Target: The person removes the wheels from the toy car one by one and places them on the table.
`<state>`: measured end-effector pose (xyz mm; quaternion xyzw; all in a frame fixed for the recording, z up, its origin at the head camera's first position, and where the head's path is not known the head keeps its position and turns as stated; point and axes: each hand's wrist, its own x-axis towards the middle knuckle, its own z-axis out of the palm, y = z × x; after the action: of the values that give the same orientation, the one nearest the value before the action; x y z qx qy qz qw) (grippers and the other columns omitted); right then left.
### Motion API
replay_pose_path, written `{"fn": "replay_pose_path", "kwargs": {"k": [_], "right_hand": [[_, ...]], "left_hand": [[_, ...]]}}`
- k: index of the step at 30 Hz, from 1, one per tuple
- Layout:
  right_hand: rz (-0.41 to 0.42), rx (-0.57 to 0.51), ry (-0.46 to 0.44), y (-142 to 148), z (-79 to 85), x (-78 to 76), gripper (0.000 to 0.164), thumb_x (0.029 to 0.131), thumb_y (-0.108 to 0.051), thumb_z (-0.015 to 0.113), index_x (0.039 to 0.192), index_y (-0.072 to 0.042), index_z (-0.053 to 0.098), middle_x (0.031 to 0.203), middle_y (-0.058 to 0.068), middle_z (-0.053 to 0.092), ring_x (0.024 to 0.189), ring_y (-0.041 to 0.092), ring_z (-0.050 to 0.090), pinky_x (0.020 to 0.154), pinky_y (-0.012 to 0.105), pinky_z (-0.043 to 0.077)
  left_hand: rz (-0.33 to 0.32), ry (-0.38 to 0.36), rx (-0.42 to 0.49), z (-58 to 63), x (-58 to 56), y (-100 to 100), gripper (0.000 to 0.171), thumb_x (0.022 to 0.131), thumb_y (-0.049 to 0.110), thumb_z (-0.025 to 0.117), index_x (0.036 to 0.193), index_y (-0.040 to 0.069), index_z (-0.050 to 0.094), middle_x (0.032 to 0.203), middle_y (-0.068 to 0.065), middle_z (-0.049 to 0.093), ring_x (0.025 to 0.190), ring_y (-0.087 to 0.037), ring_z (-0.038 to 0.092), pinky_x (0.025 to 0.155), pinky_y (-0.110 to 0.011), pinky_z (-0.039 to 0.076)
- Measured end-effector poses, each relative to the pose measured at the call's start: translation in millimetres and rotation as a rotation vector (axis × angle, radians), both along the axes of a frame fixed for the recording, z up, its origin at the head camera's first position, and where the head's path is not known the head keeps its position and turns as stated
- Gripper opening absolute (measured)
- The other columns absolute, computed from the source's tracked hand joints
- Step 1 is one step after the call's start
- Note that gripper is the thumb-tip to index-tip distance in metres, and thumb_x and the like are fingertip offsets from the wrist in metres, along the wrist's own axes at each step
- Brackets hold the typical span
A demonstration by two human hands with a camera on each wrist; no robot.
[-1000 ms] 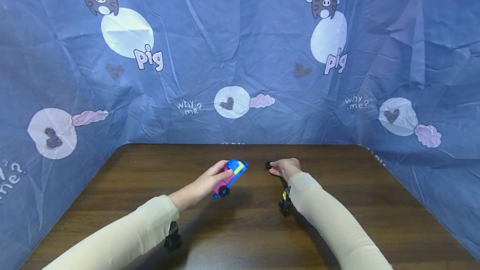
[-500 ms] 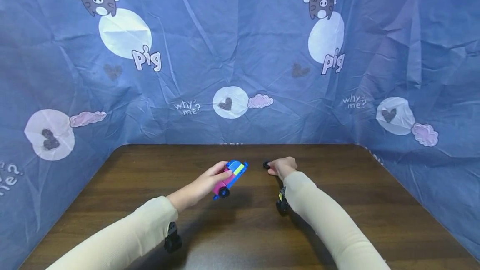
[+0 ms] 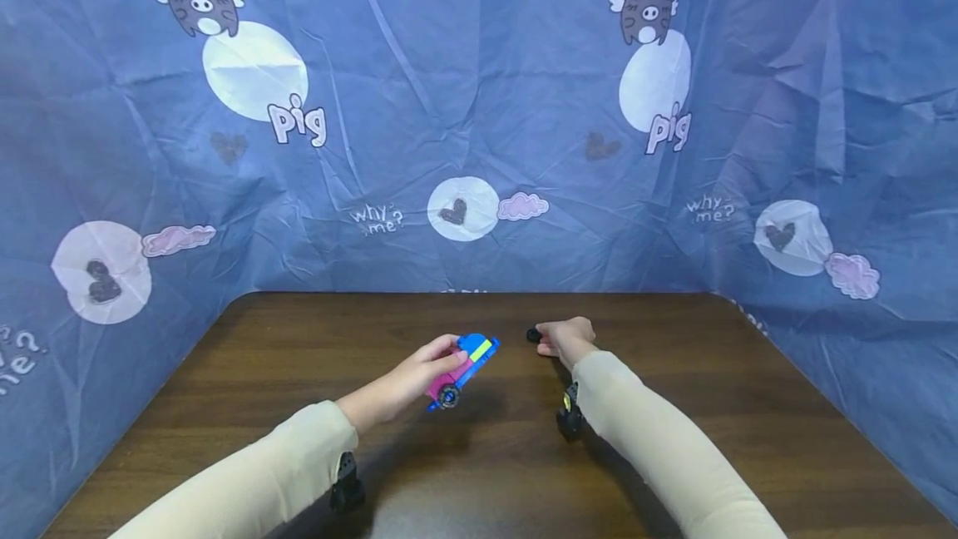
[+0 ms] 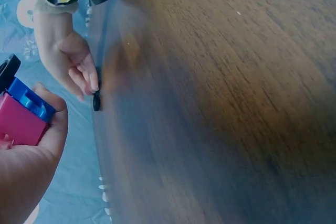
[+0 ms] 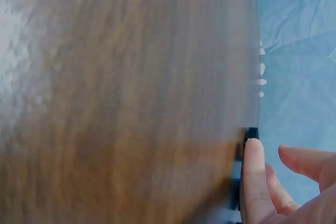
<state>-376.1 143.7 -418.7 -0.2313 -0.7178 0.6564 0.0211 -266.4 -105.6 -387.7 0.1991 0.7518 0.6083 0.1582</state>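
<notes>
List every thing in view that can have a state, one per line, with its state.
Left hand: gripping the toy car
Toy car: tilted, held above the table
Car wheel: mounted
Right hand: fingertips touching the black piece
Black piece: at the fingertips; cannot tell if lifted
Wrist cameras: worn at both sleeves
Backdrop: hanging, creased

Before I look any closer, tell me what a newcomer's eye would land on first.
Probably the bright pink-and-blue toy car, held in the left hand above the wooden table. Then the blue backdrop behind, printed with winged pigs. Smaller is the black round piece touched by the right hand, toward the table's far edge.
</notes>
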Motion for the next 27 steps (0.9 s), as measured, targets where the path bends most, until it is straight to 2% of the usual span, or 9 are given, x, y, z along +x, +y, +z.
{"fn": "replay_pose_path", "kwargs": {"k": [2, 5, 10, 14, 17, 21, 27], "right_hand": [[0.0, 0.001, 0.005, 2.0, 1.7, 0.5, 0.035, 0.08, 0.002, 0.071, 0.111, 0.014, 0.058, 0.073, 0.018, 0.071, 0.047, 0.013, 0.063, 0.057, 0.03, 0.058], [0.002, 0.005, 0.002, 5.3, 7.1, 1.8, 0.032, 0.082, 0.001, 0.069, 0.109, 0.015, 0.06, 0.067, 0.013, 0.069, 0.047, 0.012, 0.063, 0.059, 0.029, 0.058], [0.025, 0.006, -0.008, 13.7, 16.6, 4.5, 0.031, 0.083, 0.003, 0.066, 0.111, 0.015, 0.06, 0.06, 0.007, 0.063, 0.049, 0.012, 0.063, 0.063, 0.031, 0.059], [0.07, -0.013, -0.017, 19.4, 23.0, 8.0, 0.032, 0.083, 0.006, 0.063, 0.114, 0.016, 0.058, 0.06, 0.007, 0.062, 0.049, 0.012, 0.062, 0.061, 0.029, 0.059], [0.114, -0.028, -0.034, 20.4, 27.6, 10.7, 0.034, 0.084, 0.006, 0.062, 0.116, 0.016, 0.055, 0.061, 0.007, 0.062, 0.049, 0.011, 0.062, 0.058, 0.027, 0.058], [0.196, -0.047, -0.048, 17.0, 34.4, 15.1, 0.033, 0.085, 0.005, 0.061, 0.116, 0.015, 0.053, 0.065, 0.008, 0.063, 0.051, 0.011, 0.062, 0.058, 0.026, 0.058], [0.304, -0.067, -0.054, 5.2, 42.3, 24.8, 0.025, 0.087, 0.003, 0.06, 0.109, 0.012, 0.054, 0.065, 0.008, 0.063, 0.051, 0.011, 0.062, 0.056, 0.024, 0.057]], "left_hand": [[-0.018, -0.007, 0.007, -0.8, 0.4, 0.0, 0.043, 0.102, 0.027, 0.045, 0.133, -0.002, 0.039, 0.113, -0.026, 0.061, 0.086, -0.013, 0.061, 0.066, -0.028, 0.051], [-0.044, -0.01, 0.031, -2.2, 0.2, -0.2, 0.041, 0.103, 0.026, 0.045, 0.132, -0.002, 0.039, 0.119, -0.031, 0.061, 0.087, -0.011, 0.063, 0.067, -0.028, 0.052], [-0.043, -0.012, 0.041, -2.3, -0.2, 0.9, 0.042, 0.102, 0.025, 0.046, 0.132, -0.003, 0.038, 0.119, -0.032, 0.06, 0.084, -0.01, 0.063, 0.066, -0.026, 0.053], [-0.038, -0.015, 0.031, -1.8, -0.3, 1.1, 0.043, 0.102, 0.024, 0.047, 0.134, -0.003, 0.037, 0.123, -0.035, 0.055, 0.091, -0.014, 0.063, 0.07, -0.026, 0.053], [-0.034, -0.03, 0.005, -1.3, -0.1, 1.6, 0.045, 0.102, 0.025, 0.047, 0.137, 0.0, 0.034, 0.122, -0.031, 0.052, 0.096, -0.018, 0.059, 0.073, -0.027, 0.052], [-0.036, -0.068, -0.016, 0.3, 0.4, 3.2, 0.048, 0.103, 0.026, 0.046, 0.141, 0.003, 0.03, 0.117, -0.017, 0.049, 0.094, -0.019, 0.055, 0.073, -0.028, 0.051], [-0.038, -0.07, -0.025, 2.5, 0.1, 4.0, 0.046, 0.103, 0.025, 0.045, 0.141, 0.004, 0.03, 0.116, -0.017, 0.048, 0.092, -0.02, 0.055, 0.072, -0.028, 0.051]]}}
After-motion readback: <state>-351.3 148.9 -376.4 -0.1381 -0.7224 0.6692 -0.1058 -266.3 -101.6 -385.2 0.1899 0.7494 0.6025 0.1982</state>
